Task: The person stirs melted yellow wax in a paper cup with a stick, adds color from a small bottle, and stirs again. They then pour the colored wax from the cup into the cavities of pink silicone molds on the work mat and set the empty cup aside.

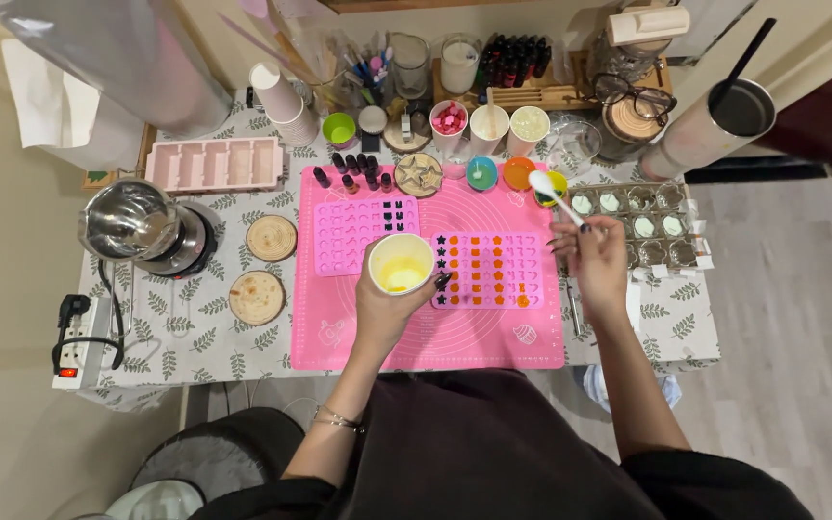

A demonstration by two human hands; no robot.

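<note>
My left hand (384, 306) holds a paper cup (401, 263) with pale yellow liquid, above a pink silicone mat (344, 327). The cup hangs between two pink moulds: the left mould (349, 236) with a few dark fillings, and the right mould (503, 274) with black and orange star and flower fillings. My right hand (593, 265) grips a white spoon (553, 195), its bowl raised toward a small yellow bowl (555, 183). Blue (481, 172) and orange (518, 172) bowls sit beside it.
A steel pot on a hotplate (142, 226) stands left, with two wooden coasters (264, 268) and a power strip (74, 342). A clear tray of small round cups (642, 226) lies right. Small dark bottles (351, 173), cups and jars crowd the back; a tall tumbler (715, 125) stands far right.
</note>
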